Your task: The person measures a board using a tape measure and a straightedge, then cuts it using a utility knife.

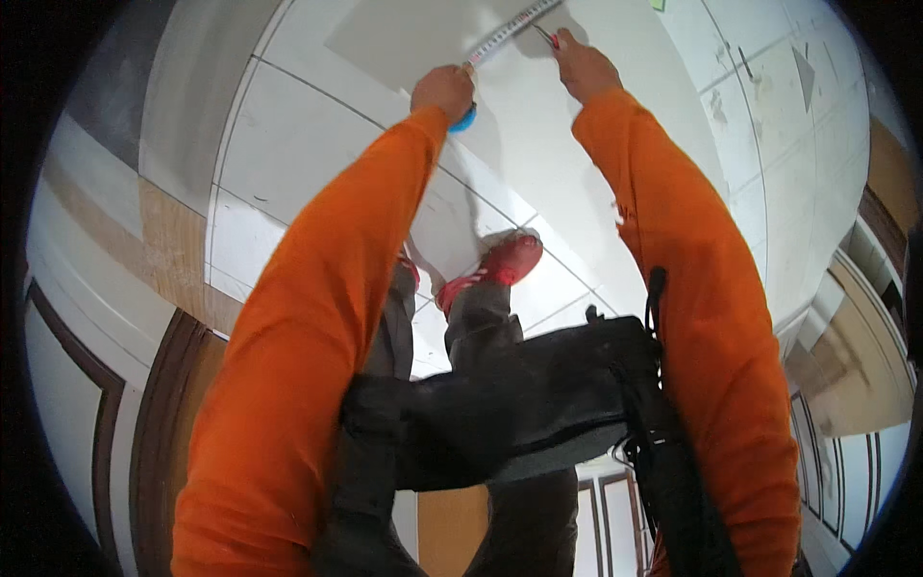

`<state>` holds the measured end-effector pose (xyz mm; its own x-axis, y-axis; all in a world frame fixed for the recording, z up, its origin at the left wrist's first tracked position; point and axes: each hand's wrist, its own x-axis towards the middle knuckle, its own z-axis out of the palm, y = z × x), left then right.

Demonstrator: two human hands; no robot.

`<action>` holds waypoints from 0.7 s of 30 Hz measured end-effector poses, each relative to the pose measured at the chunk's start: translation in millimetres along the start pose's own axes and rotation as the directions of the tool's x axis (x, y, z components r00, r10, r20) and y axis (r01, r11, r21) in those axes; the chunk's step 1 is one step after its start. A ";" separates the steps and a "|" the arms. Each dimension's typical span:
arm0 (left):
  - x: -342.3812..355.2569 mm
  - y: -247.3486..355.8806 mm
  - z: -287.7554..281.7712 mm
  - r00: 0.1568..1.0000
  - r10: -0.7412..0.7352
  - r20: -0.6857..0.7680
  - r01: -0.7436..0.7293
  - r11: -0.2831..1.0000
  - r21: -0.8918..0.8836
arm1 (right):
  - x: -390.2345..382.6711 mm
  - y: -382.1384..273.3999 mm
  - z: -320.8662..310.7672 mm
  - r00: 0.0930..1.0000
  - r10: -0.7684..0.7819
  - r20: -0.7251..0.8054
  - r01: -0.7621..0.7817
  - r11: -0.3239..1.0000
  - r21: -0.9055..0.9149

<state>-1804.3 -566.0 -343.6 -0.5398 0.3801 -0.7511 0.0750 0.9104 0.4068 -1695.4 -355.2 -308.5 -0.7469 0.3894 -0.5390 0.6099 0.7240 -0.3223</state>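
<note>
My left hand (pixel 440 94) is closed on a tape measure with a blue case (pixel 462 118), mostly hidden by the hand. Its white blade (pixel 508 35) runs up to the right over a large pale sheet (pixel 654 58). At the right of the blade, my right hand (pixel 584 69) grips a slim pointed tool (pixel 543 35) with red on it; I cannot make out exactly what it is. The tool's tip is at or very near the blade.
White tiles (pixel 279 125) with dark joints surround the sheet. My red shoes (pixel 510 255) are below my hands, and a black bag (pixel 500 413) hangs at my front. Door-like panels and wooden boards (pixel 173 231) line the left and right edges of the view.
</note>
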 end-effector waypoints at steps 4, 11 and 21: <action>-59.9 53.5 -21.7 0.997 0.010 0.079 0.030 0.874 -0.486 | -66.3 10.8 -17.6 0.980 0.137 -0.148 -0.121 0.987 0.108; -179.9 67.8 -81.1 0.972 0.144 0.185 0.014 0.752 -0.659 | -370.7 56.9 42.1 0.765 0.639 0.086 -0.619 0.690 0.375; -450.7 -109.1 -142.8 0.967 -0.209 0.144 0.237 0.948 -0.213 | -709.7 -32.2 57.3 0.762 0.512 0.397 -0.645 0.542 0.538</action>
<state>-1689.0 -859.9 24.8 -0.4173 0.2005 -0.8864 -0.2354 0.9182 0.3185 -1169.8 -687.5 39.8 -0.1515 0.4408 -0.8847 0.9551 -0.1654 -0.2460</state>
